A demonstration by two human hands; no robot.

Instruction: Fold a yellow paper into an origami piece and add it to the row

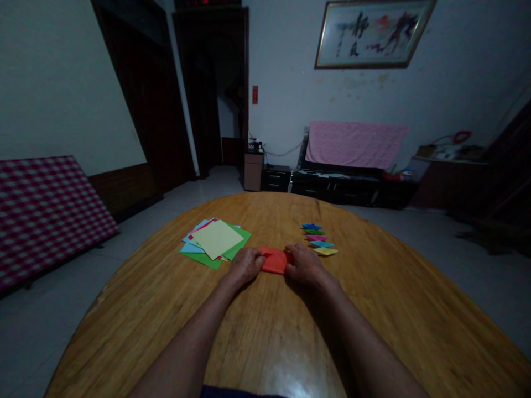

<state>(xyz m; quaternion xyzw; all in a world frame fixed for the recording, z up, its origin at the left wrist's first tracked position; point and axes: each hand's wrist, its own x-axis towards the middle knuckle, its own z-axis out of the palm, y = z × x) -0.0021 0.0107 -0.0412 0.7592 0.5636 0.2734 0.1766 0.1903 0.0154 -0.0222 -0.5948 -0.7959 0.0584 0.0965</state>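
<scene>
A folded orange-red paper (274, 261) lies on a honey-brown wooden table (124, 315) with streaky darker grain. Nearby, a pale yellow sheet (216, 239) sits over a light blue sheet (191, 248) and a green sheet (203, 260). Small folded papers (317, 239) run blue, green, pink, light blue and yellow. A mat (45, 221) shows dark red and white checks, and a towel (354, 145) is plain pink.

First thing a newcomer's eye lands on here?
Probably the folded red-orange paper under the left hand and right hand, mid-table on the round wooden table. To its left lies a stack of coloured paper sheets; to its right, a column of small folded paper shapes.
</scene>
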